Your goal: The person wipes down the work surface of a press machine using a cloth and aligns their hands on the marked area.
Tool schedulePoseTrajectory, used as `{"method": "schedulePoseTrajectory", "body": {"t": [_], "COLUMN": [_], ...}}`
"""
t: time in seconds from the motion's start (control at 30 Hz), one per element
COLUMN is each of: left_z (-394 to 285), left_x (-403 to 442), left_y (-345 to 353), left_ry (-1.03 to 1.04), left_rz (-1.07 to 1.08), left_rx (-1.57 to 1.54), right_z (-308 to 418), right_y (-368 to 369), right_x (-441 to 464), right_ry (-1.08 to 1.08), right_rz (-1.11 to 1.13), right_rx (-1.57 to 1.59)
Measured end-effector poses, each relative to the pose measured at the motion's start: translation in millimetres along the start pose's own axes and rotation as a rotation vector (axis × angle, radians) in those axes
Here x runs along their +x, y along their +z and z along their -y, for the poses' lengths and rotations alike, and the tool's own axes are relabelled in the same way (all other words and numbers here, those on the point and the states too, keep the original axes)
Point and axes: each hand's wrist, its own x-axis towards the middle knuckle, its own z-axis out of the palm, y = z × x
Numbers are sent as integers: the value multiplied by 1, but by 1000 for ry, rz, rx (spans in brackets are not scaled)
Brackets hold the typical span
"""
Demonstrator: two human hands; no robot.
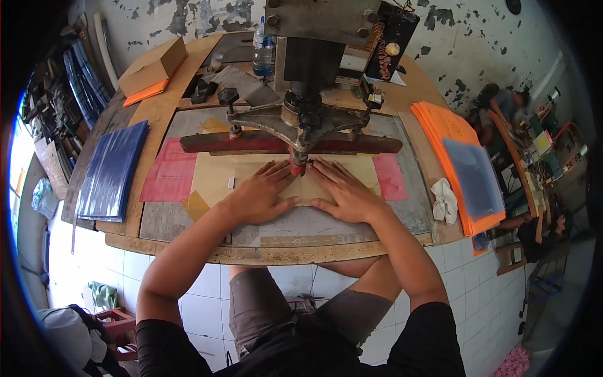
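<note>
My left hand (264, 193) lies flat on a pale yellow sheet (210, 169), fingers stretched forward and a little apart. Beside it, my right hand (347, 192) rests flat on the same sheet, its thumb pointing toward the left thumb. Both hands are open and hold nothing. Just beyond the fingertips, a machine press (295, 122) carries a long dark red bar (251, 143) across the sheet. A red-tipped part (299, 168) hangs between my fingertips. Pink material shows on the left (164, 176) and right (391, 176) of the sheet.
Clear blue-tinted plastic sheets (113, 169) lie at the left. Orange sheets (440, 125) with a clear plastic stack (474, 179) and a white cloth (445, 201) lie at the right. A cardboard box (152, 66) and water bottle (262, 53) stand behind. People sit at far right.
</note>
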Motion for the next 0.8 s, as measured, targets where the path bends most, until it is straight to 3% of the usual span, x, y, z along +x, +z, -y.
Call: {"method": "schedulePoseTrajectory", "body": {"t": [0.37,0.8], "left_z": [-1,-7], "left_x": [-12,-24], "left_y": [-11,-30], "left_ry": [-54,-276], "left_rz": [-34,-136], "left_rx": [-7,181], "right_z": [-14,-23], "right_y": [-7,-19], "right_x": [-22,-35], "right_ry": [129,368], "right_rz": [15,71], "right_rx": [-28,-3]}}
